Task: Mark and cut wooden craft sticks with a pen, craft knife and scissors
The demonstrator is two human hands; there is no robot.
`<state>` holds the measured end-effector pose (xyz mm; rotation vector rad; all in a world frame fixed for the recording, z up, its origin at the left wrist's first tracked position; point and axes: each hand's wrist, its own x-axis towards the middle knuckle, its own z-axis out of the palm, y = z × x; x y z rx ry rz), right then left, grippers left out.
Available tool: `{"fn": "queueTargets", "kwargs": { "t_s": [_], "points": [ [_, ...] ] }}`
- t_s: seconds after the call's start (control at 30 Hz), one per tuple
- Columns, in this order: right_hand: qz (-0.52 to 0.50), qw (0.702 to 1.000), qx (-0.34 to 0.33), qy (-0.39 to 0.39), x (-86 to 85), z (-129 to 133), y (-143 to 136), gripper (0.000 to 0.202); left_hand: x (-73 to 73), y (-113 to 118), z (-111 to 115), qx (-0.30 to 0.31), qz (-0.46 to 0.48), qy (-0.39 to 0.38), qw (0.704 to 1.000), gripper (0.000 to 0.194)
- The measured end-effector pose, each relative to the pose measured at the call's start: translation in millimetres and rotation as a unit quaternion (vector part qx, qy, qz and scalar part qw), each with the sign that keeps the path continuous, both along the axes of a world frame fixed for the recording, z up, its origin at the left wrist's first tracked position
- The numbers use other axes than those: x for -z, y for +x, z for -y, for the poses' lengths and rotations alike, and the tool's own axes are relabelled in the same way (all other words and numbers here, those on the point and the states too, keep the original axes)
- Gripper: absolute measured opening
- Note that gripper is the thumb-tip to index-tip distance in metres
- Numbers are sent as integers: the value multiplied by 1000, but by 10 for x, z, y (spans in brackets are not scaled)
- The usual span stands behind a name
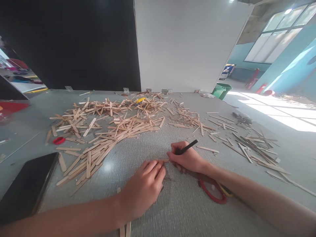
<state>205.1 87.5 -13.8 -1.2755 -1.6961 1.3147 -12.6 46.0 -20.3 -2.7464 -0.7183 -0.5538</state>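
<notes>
My right hand (185, 158) is closed round a black pen (188, 147), with the pen's tip hidden behind the fingers. Between my two hands a short piece of a wooden craft stick (166, 160) shows. My left hand (146, 184) has its fingers bent over that stick and holds it down on the table. Under my right wrist lie red-handled scissors (212, 194), partly covered by the forearm. More craft sticks (128, 229) stick out below my left wrist.
A big heap of craft sticks (128, 128) spreads ahead, with split strips (261, 151) at the right. A black phone-like slab (27, 184) and a red ring (58, 140) lie left. Upright black (86, 46) and white panels (187, 46) stand along the table's far edge.
</notes>
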Motion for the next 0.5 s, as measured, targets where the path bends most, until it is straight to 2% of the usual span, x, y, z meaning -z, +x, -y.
{"fn": "queueTargets", "kwargs": {
  "t_s": [0.5],
  "points": [
    [18, 1000, 18, 9, 16, 17, -19, 28, 11, -7, 0, 6, 11, 1, 1000, 32]
  ]
}}
